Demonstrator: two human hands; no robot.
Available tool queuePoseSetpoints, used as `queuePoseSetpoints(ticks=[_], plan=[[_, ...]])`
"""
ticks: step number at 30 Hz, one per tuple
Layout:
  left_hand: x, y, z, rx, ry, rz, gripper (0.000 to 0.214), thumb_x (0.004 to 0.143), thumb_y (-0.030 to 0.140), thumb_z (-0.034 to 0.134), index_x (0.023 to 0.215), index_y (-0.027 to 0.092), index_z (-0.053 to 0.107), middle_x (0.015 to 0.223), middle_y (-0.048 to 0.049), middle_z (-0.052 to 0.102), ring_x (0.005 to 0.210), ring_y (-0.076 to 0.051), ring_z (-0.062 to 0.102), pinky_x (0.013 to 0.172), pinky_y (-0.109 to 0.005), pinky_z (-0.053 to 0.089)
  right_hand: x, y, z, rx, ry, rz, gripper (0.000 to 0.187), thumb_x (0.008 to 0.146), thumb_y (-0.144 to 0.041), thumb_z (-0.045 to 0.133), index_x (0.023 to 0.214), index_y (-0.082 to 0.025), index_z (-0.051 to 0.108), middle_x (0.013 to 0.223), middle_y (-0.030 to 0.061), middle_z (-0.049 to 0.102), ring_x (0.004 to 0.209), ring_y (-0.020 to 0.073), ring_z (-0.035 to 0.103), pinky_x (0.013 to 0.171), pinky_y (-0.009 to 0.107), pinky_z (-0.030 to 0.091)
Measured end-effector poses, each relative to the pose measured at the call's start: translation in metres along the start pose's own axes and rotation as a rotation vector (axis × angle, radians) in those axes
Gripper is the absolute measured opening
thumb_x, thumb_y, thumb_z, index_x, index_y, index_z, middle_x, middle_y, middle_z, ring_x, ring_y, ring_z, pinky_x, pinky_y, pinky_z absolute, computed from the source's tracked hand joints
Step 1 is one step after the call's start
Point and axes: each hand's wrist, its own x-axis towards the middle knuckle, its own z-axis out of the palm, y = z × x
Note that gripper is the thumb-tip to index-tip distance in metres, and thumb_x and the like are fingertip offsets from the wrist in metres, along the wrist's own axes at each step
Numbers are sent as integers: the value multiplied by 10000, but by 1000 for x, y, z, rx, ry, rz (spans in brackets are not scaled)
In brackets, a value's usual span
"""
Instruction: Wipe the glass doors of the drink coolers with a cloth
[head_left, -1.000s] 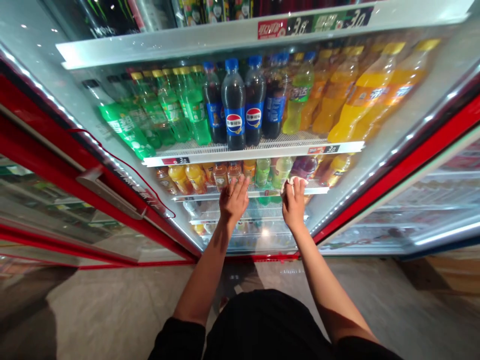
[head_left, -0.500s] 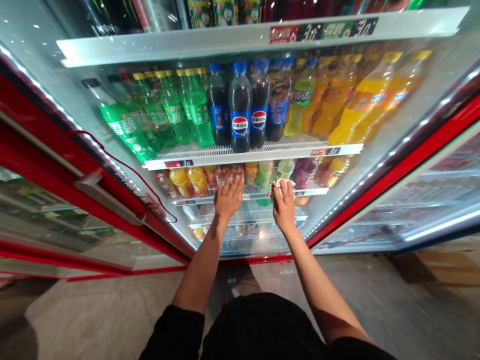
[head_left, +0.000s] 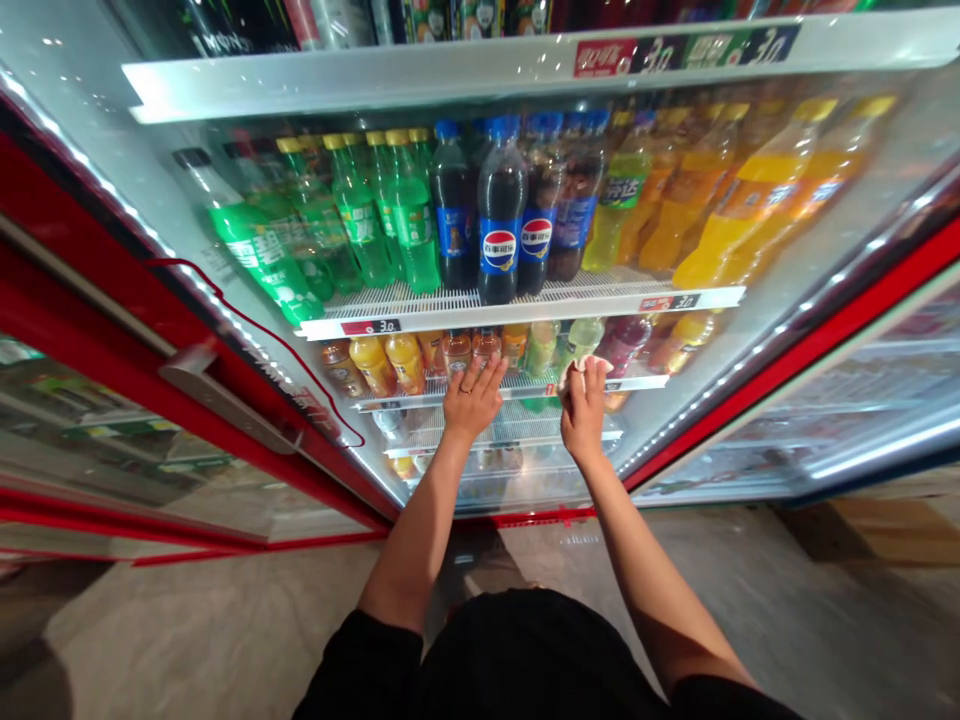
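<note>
1. Green bottles (head_left: 364,225) with black or yellow caps stand at the left of the middle shelf (head_left: 525,313).
2. My left hand (head_left: 474,398) is spread open, holding nothing, before bottles of brown drink (head_left: 455,352) one shelf down; I can't quite tell whether it touches glass.
3. Blue-capped bottles of dark cola (head_left: 501,205) stand above, between my hands.
4. My right hand (head_left: 585,405) grips a cloth (head_left: 565,377), near a purple bottle (head_left: 628,338).
5. Bottles of orange drink (head_left: 761,205) stand farther right.
</note>
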Motion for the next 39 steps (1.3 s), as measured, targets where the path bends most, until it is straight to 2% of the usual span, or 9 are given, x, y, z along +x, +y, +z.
queuePoseSetpoints(ticks=[6,10,14,17,20,24,28,34,39], plan=[[-8,-4,1,-111,-74,13,809,947,137,558,1711,300,350,1712,32,410,1670,-153,-20,1399,-407,-96,23,-2,-2,-34,153,134,1007,912,-7,383,1751,-418,7,1859,-58,-80,1713,350,-21,1323,764,151],[-12,-5,2,-146,-137,2,811,945,122,554,1708,311,355,1704,33,424,1670,-157,17,1406,-401,-59,24,-21,-1,-24,60,69,1003,935,-13,392,1745,-439,-18,1860,-65,-65,1713,344,-20,1335,737,190],[-13,-6,2,-124,-110,2,783,947,123,555,1692,305,396,1699,28,432,1674,-166,66,1408,-399,-50,13,-18,-8,19,-40,-37,944,980,-25,381,1742,-470,45,1863,-72,18,1720,297,11,1341,694,254],[-12,-7,2,-128,-118,14,777,932,117,562,1675,302,432,1682,17,477,1681,-173,120,1414,-409,-15,19,-13,-11,17,26,12,962,965,-19,374,1745,-456,19,1865,-50,11,1720,309,20,1333,723,234],[-9,-6,0,-167,-227,-12,786,912,111,576,1661,320,458,1663,12,518,1681,-187,189,1417,-422,68,38,-20,-6,-5,100,79,1028,912,1,387,1747,-435,-25,1864,-40,-27,1715,344,-1,1327,762,181],[-3,-3,-12,-160,-283,-41,786,926,111,581,1670,326,444,1671,18,517,1679,-192,230,1416,-419,110,46,-38,2,20,33,27,1031,922,1,401,1744,-449,-28,1864,-53,6,1714,340,3,1341,732,193],[2,-4,-39,-157,-274,-35,792,977,117,535,1717,318,336,1697,23,483,1655,-177,313,1408,-368,166,22,-39,3,74,-40,-65,1004,932,5,392,1740,-479,44,1860,-58,94,1718,310,63,1342,703,250],[3,-39,-72,-65,-42,-37,785,1021,128,495,1744,272,224,1659,-15,532,1633,-166,354,1409,-346,140,20,-36,7,63,127,30,973,926,3,354,1752,-428,74,1865,-37,56,1722,319,41,1322,759,219],[0,-73,-62,-39,-54,-82,748,1060,155,483,1746,273,207,1674,-58,498,1644,-214,312,1398,-405,222,51,-63,16,15,154,26,1015,907,19,353,1751,-438,23,1864,-47,45,1717,365,24,1316,791,209]])
